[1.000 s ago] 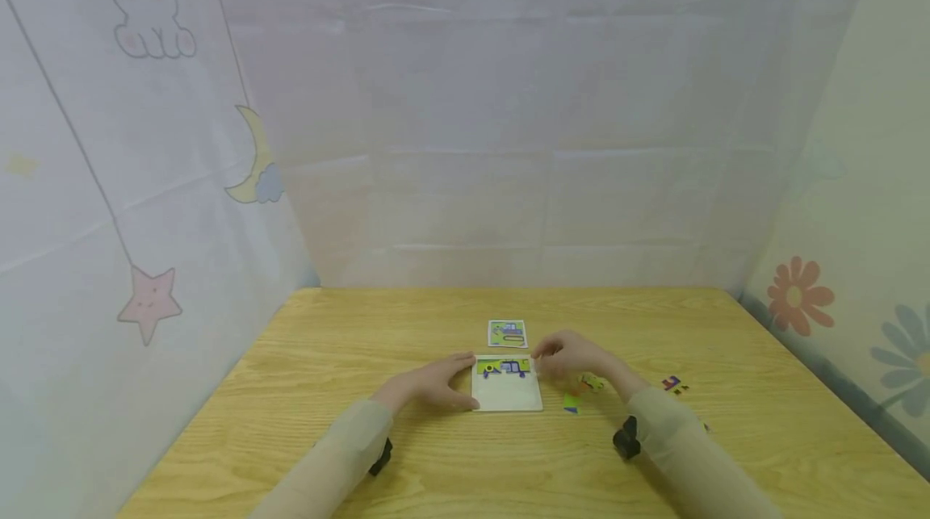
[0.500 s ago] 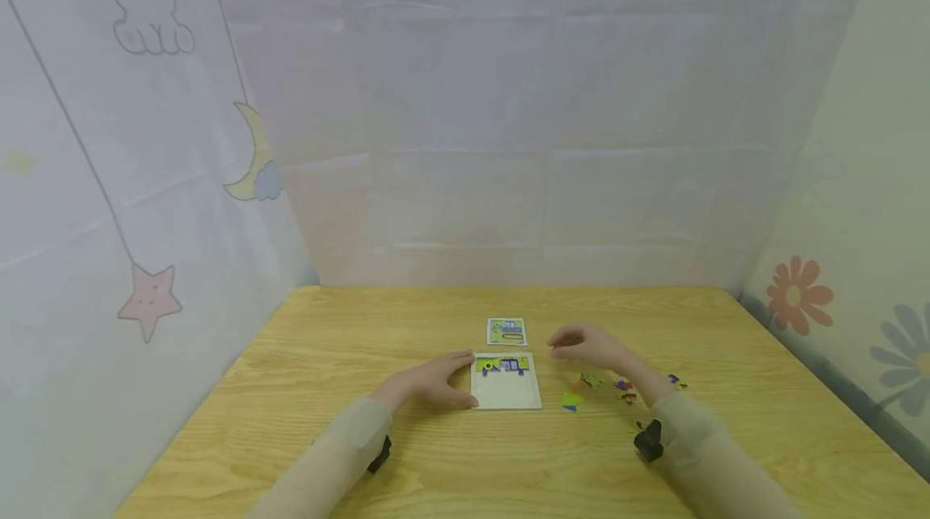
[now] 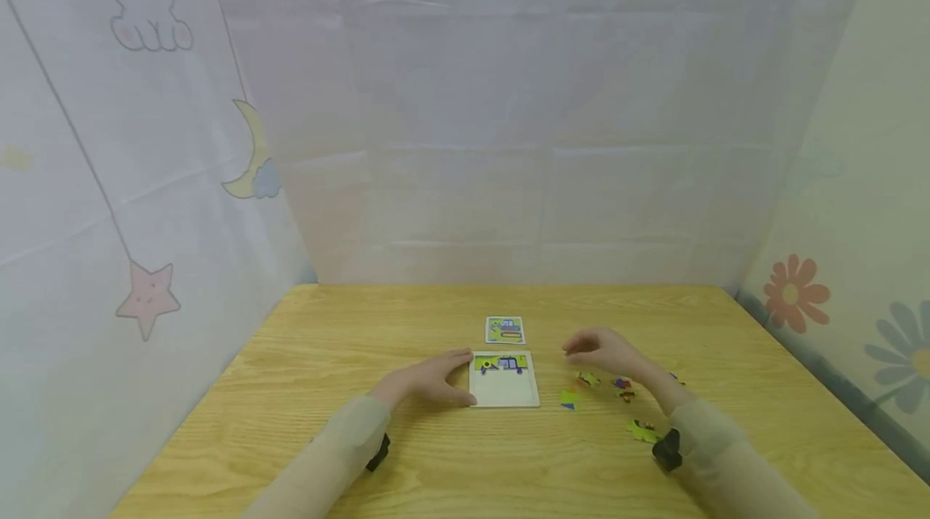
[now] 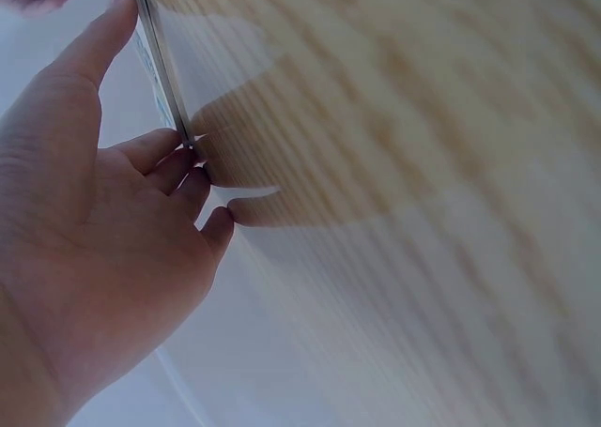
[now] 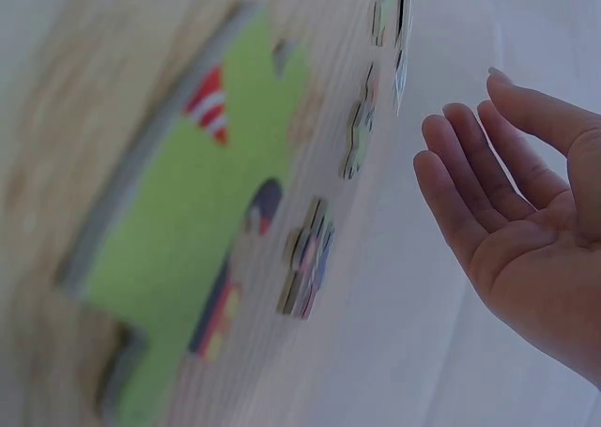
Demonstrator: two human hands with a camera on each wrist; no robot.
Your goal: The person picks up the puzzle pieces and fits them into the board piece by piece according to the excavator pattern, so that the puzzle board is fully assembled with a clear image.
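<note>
My left hand point(image 3: 429, 378) rests at the left edge of a white puzzle board point(image 3: 504, 391), thumb and fingers spread along it. The left wrist view shows the thumb and fingertips point(image 4: 161, 150) touching the board's edge. Joined picture pieces point(image 3: 501, 363) fill the board's top strip, and its lower part is bare white. To the right of the board, my right hand point(image 3: 605, 349) hovers above the table with loosely bent fingers and holds nothing. A large green puzzle piece point(image 5: 192, 221) lies beneath the right wrist.
A square picture card point(image 3: 504, 330) lies just behind the board. Loose puzzle pieces are scattered at the right: a green-and-blue one point(image 3: 569, 398), a patterned one point(image 3: 587, 379) and a dark colourful cluster point(image 3: 622, 388). Cloth walls stand around the wooden table point(image 3: 407, 325).
My right hand has drawn away from the board's upper right corner, rightward, uncovering loose pieces under the forearm. The left hand stays at the board's edge.
</note>
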